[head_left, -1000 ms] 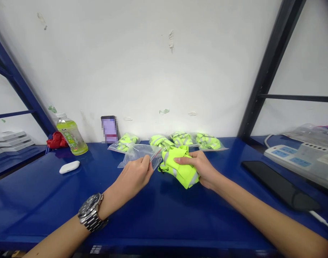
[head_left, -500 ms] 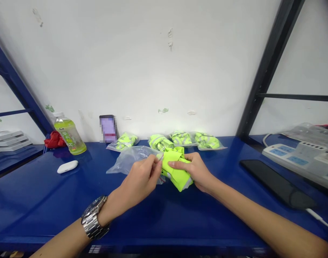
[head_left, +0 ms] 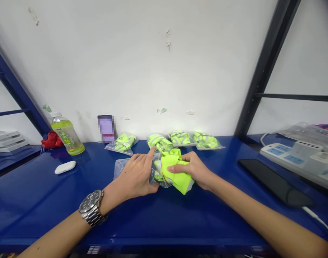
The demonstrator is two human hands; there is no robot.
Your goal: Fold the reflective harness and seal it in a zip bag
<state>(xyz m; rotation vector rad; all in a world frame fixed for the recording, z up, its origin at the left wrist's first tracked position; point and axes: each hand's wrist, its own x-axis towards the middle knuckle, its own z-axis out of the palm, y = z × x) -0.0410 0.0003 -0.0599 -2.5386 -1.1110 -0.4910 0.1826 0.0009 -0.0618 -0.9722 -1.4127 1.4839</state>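
Note:
A folded neon-yellow reflective vest [head_left: 181,181] with grey strips is pinched in my right hand [head_left: 196,169], its thumb lying across the top. The vest's left end sits inside a clear zip-lock plastic bag [head_left: 120,167], whose red-lined mouth crosses the fabric. My left hand [head_left: 138,172] grips the bag around that end, thumb at the near side and index finger stretched along the far side. It covers much of the bag's middle. Just behind the hands lies a bagged yellow vest [head_left: 160,142].
More bagged vests [head_left: 180,138] [head_left: 207,139] [head_left: 124,142] line the wall on the blue table [head_left: 164,222]. At left are a drink bottle [head_left: 68,134], a white earphone case [head_left: 65,167] and an upright phone [head_left: 107,128]. A black phone [head_left: 274,182] and power strip [head_left: 295,156] are at right.
My left hand has gone from pinching the bag's edge to wrapping around the bag. More of the vest's left end is now inside the bag. My right hand keeps its hold.

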